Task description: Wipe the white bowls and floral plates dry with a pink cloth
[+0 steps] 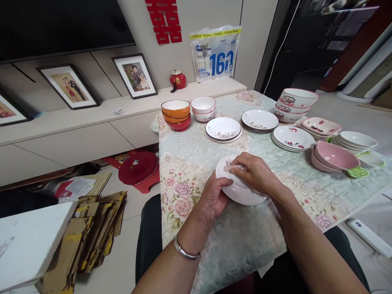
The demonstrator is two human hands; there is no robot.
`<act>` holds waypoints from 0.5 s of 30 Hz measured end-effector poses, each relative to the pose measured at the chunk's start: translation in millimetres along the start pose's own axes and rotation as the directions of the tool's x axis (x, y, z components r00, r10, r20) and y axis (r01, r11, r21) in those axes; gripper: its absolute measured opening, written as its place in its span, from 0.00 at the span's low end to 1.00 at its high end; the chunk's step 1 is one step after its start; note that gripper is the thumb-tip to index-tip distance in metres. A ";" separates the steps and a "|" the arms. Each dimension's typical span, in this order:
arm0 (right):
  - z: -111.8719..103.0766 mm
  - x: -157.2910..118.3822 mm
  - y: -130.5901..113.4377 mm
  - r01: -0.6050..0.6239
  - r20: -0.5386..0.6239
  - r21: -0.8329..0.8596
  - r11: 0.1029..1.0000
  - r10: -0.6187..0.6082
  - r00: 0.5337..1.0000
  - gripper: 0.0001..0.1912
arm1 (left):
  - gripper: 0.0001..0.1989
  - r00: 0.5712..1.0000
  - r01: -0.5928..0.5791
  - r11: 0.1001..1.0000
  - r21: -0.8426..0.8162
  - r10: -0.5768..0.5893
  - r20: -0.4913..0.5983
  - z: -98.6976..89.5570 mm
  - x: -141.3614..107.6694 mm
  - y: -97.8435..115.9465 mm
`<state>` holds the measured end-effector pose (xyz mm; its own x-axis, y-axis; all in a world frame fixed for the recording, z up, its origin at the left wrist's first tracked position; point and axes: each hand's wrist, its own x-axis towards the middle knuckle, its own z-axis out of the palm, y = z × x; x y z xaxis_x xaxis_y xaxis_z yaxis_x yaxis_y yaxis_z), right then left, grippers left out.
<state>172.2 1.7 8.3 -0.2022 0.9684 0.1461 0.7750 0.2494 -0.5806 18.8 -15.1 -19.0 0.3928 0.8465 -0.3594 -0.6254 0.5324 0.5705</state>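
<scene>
A white plate (245, 195) is tilted above the near part of the table. My left hand (214, 196) grips its left edge, thumb on the upper face and fingers underneath. Pinched in my right hand (254, 172) is a pale crumpled cloth (229, 166), pressed against the plate's surface near the far rim. Part of the cloth is hidden under the fingers. Beyond the plate stand a stack of white plates with brown floral patterns (223, 128) and another similar stack (260, 120).
A flowered tablecloth (183, 179) covers the table. Orange and red bowls (176, 110), white bowls (203, 105), tall stacked bowls (297, 100), red-flowered plates (293, 137) and pink bowls (335, 155) stand around the far and right sides. Flattened cardboard (88, 232) lies on the floor to the left.
</scene>
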 end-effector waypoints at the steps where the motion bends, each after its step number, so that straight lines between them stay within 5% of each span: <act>1: -0.3 0.2 1.1 -0.012 -0.006 0.002 1.000 0.012 1.000 0.08 | 0.40 1.000 -0.002 1.000 -0.005 0.002 0.006 0.0 0.0 0.0; 7: 3.9 1.7 6.8 -0.143 -0.164 -0.071 0.987 0.130 0.978 0.08 | 0.40 1.000 -0.005 1.000 -0.020 0.005 0.011 -0.2 0.0 -0.1; 12: 4.0 -1.2 -2.7 0.041 -0.021 0.020 0.999 -0.041 0.999 0.05 | 0.38 1.000 -0.009 1.000 -0.027 0.010 0.014 0.5 0.1 1.0; 15: -0.6 -1.4 1.5 0.045 0.007 0.065 0.997 -0.046 0.999 0.06 | 0.37 1.000 -0.006 0.998 -0.054 0.007 0.022 0.9 0.9 1.2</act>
<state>174.0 0.7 7.7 -0.2416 0.9559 0.1670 0.7244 0.2922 -0.6244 19.0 -13.7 -17.9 0.4036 0.8499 -0.3389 -0.6633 0.5269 0.5314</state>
